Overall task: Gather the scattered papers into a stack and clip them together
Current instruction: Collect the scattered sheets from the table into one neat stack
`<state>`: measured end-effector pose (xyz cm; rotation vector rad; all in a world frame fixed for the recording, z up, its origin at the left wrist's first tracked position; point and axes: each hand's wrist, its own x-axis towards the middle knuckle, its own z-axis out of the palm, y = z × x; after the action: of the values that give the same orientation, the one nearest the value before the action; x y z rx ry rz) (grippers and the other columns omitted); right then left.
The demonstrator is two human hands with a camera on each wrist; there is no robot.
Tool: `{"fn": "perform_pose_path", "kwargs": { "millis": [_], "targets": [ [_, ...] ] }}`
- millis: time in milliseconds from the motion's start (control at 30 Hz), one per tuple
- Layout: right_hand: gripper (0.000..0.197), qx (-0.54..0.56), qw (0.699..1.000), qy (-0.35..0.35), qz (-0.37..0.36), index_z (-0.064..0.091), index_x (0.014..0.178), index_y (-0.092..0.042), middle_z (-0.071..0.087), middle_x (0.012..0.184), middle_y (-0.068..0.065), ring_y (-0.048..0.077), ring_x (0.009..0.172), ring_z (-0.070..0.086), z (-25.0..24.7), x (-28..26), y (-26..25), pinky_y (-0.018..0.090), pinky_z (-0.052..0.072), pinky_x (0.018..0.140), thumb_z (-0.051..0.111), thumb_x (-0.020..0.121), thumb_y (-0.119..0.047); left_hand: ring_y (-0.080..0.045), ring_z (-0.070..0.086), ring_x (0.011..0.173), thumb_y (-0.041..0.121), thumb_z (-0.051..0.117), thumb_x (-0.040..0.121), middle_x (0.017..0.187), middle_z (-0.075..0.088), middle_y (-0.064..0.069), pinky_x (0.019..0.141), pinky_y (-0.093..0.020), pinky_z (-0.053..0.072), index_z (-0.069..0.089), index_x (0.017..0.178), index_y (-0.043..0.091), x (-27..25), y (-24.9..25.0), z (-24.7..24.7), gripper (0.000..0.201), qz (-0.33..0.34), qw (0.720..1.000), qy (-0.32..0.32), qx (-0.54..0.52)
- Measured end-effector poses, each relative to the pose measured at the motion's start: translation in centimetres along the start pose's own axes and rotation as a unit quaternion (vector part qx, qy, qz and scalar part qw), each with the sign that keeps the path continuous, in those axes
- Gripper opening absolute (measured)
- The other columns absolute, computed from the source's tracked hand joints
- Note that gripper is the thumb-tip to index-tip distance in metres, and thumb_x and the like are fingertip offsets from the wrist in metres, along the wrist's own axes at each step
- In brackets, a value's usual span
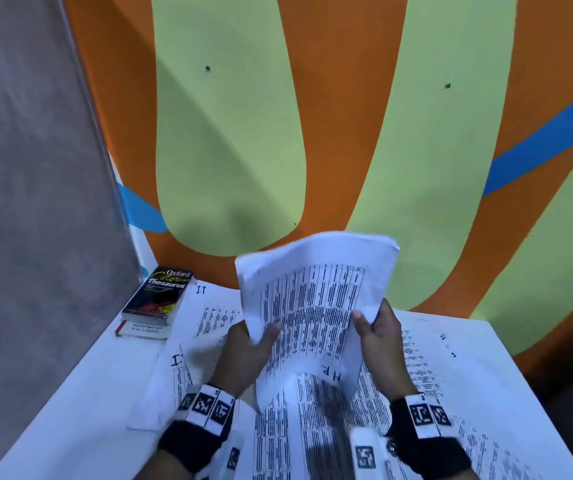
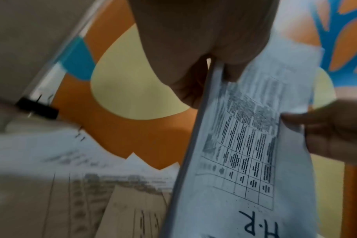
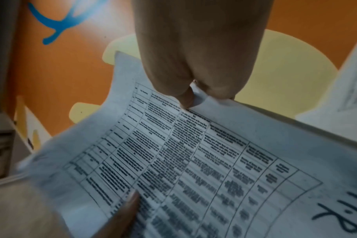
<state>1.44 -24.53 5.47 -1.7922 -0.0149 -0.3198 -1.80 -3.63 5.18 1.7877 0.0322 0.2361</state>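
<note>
two hands lift a sheaf of printed papers (image 1: 312,306) off a white table (image 1: 70,393), a sign, most likely, that gathering is under way and clipping has not begun. the left hand (image 1: 247,351) grips the sheaf's left edge, thumb laid across the print; the right hand (image 1: 378,337) pinches the right edge between thumb and fingers. held by both sides, the thin sheets sag and bow in the middle, their far corners curling, which probably lets the edges be squared before stacking. more loose sheets (image 1: 312,438) lie fanned flat on the table beneath, dense with ruled tables and black type. a black binder clip (image 2: 38,107) sits well off to the left in the left wrist view, blurred, untouched. two paperback books (image 1: 157,299) are stacked by the wall, glossy covers against matte paper.
</note>
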Motion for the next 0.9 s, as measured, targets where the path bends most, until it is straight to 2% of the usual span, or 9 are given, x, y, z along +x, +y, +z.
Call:
{"fn": "perform_pose_path", "kwargs": {
  "millis": [100,300,367,467,567,667,733,800,900],
  "targets": [
    [0.028,-0.098,0.994,-0.017,0.041,0.049,0.112,-0.01,0.056,0.091,0.007,0.015,0.078,0.056,-0.7,0.8,0.9,0.024,0.043,0.064,0.064,0.088,-0.01,0.008,0.047,0.042,0.021,0.063,0.089,0.055,0.06,-0.003,0.048,-0.007,0.032,0.061,0.075,-0.012,0.6,1.9,-1.4,0.036,0.035,0.996,0.072,0.044],
    [0.102,-0.446,0.836,-0.156,0.279,0.032,0.136,-0.016,0.034,0.139,0.022,0.039,0.128,0.039,-2.6,-2.0,7.8,0.051,0.04,0.101,0.062,0.06,-0.078,-0.016,0.041,0.032,0.017,0.063,0.087,0.039,0.043,-0.009,0.038,-0.016,0.022,0.044,0.046,0.003,2.0,3.3,-6.7,0.048,0.095,0.97,0.201,0.099],
    [0.115,-0.464,0.818,-0.153,0.303,0.026,0.139,-0.015,0.032,0.141,0.021,0.039,0.13,0.036,-2.2,-2.9,8.4,0.052,0.038,0.103,0.067,0.052,-0.079,-0.003,0.042,0.031,0.018,0.063,0.088,0.038,0.03,0.006,0.038,-0.014,0.022,0.03,0.047,0.021,2.1,3.6,-8.0,0.053,0.098,0.965,0.212,0.123],
    [0.101,-0.434,0.825,-0.11,0.345,0.027,0.135,-0.008,0.041,0.137,0.017,0.034,0.125,0.044,-1.7,-3.4,8.9,0.049,0.04,0.103,0.08,0.06,-0.051,-0.004,0.032,0.027,0.024,0.064,0.089,0.039,0.027,0.006,0.042,-0.024,0.023,0.025,0.047,0.026,2.5,2.5,-9.1,0.056,0.058,0.963,0.226,0.135],
    [0.042,-0.437,0.857,-0.086,0.258,0.045,0.098,-0.011,0.061,0.098,0.009,0.028,0.092,0.062,-2.3,-3.5,9.0,0.043,0.052,0.086,0.072,0.075,-0.035,-0.013,0.03,0.036,0.031,0.062,0.087,0.041,0.034,-0.007,0.05,-0.025,0.027,0.033,0.048,0.015,2.2,1.8,-9.4,0.052,0.053,0.961,0.237,0.133],
    [0.027,-0.412,0.896,-0.031,0.164,0.042,0.068,-0.018,0.051,0.062,0.001,0.026,0.067,0.057,-4.1,-3.0,8.4,0.031,0.044,0.056,0.062,0.084,-0.011,-0.029,0.06,0.055,0.017,0.063,0.089,0.068,0.059,-0.038,0.055,-0.029,0.037,0.055,0.077,-0.023,1.4,2.3,-9.4,0.043,0.076,0.961,0.244,0.106],
    [0.021,-0.364,0.921,0.009,0.141,0.051,0.068,-0.013,0.052,0.058,0.002,0.026,0.063,0.053,-5.6,-2.4,7.3,0.028,0.033,0.049,0.065,0.081,-0.005,-0.018,0.053,0.047,0.014,0.063,0.089,0.057,0.056,-0.029,0.046,-0.022,0.038,0.052,0.075,-0.026,1.3,2.2,-9.6,0.044,0.078,0.961,0.242,0.108],
    [0.008,-0.304,0.94,0.041,0.148,0.061,0.077,-0.005,0.061,0.067,0.012,0.026,0.065,0.056,-7.0,-1.8,6.3,0.027,0.035,0.051,0.066,0.082,-0.007,0.0,0.034,0.034,0.017,0.064,0.089,0.042,0.039,-0.001,0.039,-0.011,0.027,0.046,0.052,0.0,1.7,1.5,-10.1,0.044,0.076,0.961,0.245,0.108],
    [0.018,-0.241,0.956,0.028,0.165,0.061,0.068,0.0,0.065,0.068,0.017,0.023,0.067,0.058,-7.2,-2.1,6.1,0.036,0.047,0.059,0.062,0.084,-0.008,-0.003,0.028,0.034,0.02,0.064,0.088,0.047,0.034,0.002,0.042,-0.02,0.026,0.041,0.052,0.008,1.9,1.1,-9.9,0.045,0.061,0.96,0.255,0.1]
  ]
}}
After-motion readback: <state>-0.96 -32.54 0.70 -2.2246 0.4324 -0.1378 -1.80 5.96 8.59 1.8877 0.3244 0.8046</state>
